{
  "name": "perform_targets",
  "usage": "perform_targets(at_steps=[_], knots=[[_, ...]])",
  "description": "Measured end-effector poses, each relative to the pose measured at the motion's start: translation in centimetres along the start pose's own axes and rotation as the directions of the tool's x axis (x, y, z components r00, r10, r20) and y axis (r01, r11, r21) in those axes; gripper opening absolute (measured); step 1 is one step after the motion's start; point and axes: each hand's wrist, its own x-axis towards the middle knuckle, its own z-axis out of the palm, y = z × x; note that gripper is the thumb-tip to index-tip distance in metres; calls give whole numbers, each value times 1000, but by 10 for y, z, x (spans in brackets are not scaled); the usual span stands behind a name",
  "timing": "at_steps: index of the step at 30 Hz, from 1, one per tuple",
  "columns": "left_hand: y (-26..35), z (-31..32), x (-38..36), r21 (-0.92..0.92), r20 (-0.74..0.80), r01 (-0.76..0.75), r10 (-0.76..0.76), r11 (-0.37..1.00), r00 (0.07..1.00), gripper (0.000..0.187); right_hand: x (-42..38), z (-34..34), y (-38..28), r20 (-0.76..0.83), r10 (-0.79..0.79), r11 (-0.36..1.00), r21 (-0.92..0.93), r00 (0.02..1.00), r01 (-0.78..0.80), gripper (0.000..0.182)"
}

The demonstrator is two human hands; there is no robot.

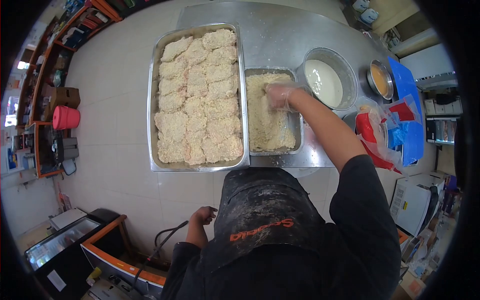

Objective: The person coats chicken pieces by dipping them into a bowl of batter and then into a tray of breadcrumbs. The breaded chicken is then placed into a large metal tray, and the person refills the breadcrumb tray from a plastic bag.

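Observation:
My right hand (281,96), in a clear plastic glove, reaches into a small metal tray (298,142) of pale breading crumbs (272,137). It is blurred at the fingers, so whether anything is held there is hidden. Left of that tray stands a large deep metal tray (152,100) filled with rows of crumb-coated pieces (197,107). My left hand (204,215) hangs low beside my apron (270,210), away from the table, with its fingers curled in and nothing visible in them.
Behind my right forearm is a round metal pot (351,82) of white batter (322,82). Further right are a bowl (372,82) of orange liquid, a red and clear plastic bag (367,127) and a blue board (412,140). The steel table (270,35) carries scattered crumbs.

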Motion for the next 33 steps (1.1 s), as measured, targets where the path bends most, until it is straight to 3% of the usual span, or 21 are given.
perform_targets(at_steps=[3,6,9,13,15,18,19,24,26,27,30,33], knots=[[-17,4,12,-73,-2,20,-20,997,1000,42,-28,-21,-16,65,18,999,33,998,-20,51],[-39,3,37,-147,21,29,-26,989,999,38,-29,-5,0,-216,-29,958,272,976,89,41],[-42,9,33,-112,12,51,-50,992,999,34,-36,-13,6,-174,-150,940,281,973,195,38],[-34,11,15,-32,35,51,-50,998,998,37,-78,-28,-24,-268,-270,918,216,925,332,28],[-12,16,-11,-1,-22,67,-67,998,998,51,-100,-36,-31,-353,-351,907,103,867,409,25],[-16,-2,12,27,92,8,-11,1000,996,58,-119,-48,-32,-439,-394,906,-37,808,422,23],[-18,-6,26,-116,110,63,-50,991,993,57,-123,-53,-32,-444,-356,910,38,822,414,23],[-2,-5,22,-151,70,31,-20,988,997,55,-152,-85,-52,-389,-131,896,347,912,277,23],[-6,-5,34,-188,55,31,-21,982,998,56,-161,-98,-69,-412,-108,910,326,905,257,24],[-6,0,27,-202,7,0,2,979,1000,34,-163,-104,-78,-425,-98,917,314,900,248,25],[-14,5,40,-211,31,4,3,977,1000,12,-161,-112,-116,-392,-30,843,485,919,234,25],[-25,13,52,-244,72,6,13,970,997,22,-140,-98,-171,-404,-56,631,694,913,346,25]])
